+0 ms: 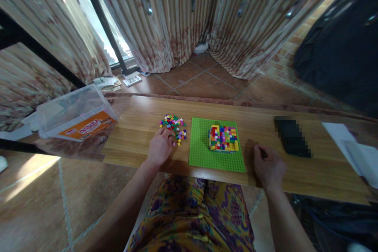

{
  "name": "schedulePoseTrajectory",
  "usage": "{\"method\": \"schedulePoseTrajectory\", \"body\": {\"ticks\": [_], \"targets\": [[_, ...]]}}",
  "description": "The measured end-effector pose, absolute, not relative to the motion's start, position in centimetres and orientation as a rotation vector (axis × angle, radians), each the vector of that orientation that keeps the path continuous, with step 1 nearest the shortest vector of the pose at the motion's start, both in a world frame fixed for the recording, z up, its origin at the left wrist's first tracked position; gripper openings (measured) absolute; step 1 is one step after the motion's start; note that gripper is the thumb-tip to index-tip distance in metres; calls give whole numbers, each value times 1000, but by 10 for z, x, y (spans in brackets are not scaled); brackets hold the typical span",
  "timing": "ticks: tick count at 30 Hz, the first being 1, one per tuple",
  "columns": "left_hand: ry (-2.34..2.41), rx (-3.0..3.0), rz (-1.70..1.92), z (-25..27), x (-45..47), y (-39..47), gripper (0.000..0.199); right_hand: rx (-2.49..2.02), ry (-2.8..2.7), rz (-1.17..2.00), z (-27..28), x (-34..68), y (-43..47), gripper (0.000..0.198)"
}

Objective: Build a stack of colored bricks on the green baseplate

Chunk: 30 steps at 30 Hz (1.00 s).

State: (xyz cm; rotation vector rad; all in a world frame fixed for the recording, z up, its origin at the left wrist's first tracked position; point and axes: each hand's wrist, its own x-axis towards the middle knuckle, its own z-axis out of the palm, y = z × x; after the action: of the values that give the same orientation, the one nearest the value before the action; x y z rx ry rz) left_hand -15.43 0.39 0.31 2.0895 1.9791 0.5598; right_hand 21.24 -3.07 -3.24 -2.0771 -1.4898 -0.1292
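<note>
My left hand [161, 145] lies at the near left edge of a loose pile of small coloured toy bricks [177, 124]. Its fingers are bent and drawn together among the bricks; whatever is between the fingertips is too small to make out. A green studded baseplate [197, 153] lies to the right of the pile. On it stands a block-shaped build of multicoloured bricks [223, 138], with yellow bricks at some corners. My right hand [269, 165] rests on the table just right of the baseplate, loosely curled into a fist, with nothing visible in it.
The wooden table [138, 116] is long and narrow. A clear plastic box [76, 110] with an orange label stands at its left end. Toward the right lie a dark pixelated object [292, 136] and white papers [342, 141]. A dark bar crosses overhead; curtains [165, 27] hang behind.
</note>
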Motion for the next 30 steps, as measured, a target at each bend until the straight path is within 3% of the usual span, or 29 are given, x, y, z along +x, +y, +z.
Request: {"method": "schedulePoseTrajectory", "body": {"ticks": [11, 17, 24, 30], "targets": [[2026, 2081, 604, 2, -151, 3, 12, -2065, -1489, -118, -32, 212, -31, 39], [1973, 2090, 629, 1, -150, 2, 20, -2066, -1474, -106, -32, 211, -31, 40], [1764, 1983, 868, 0, -152, 2, 25, -2054, -1484, -109, -32, 212, -31, 39], [2013, 1890, 859, 2, -161, 18, 23, -2078, -1493, -104, -30, 211, -31, 39]]}}
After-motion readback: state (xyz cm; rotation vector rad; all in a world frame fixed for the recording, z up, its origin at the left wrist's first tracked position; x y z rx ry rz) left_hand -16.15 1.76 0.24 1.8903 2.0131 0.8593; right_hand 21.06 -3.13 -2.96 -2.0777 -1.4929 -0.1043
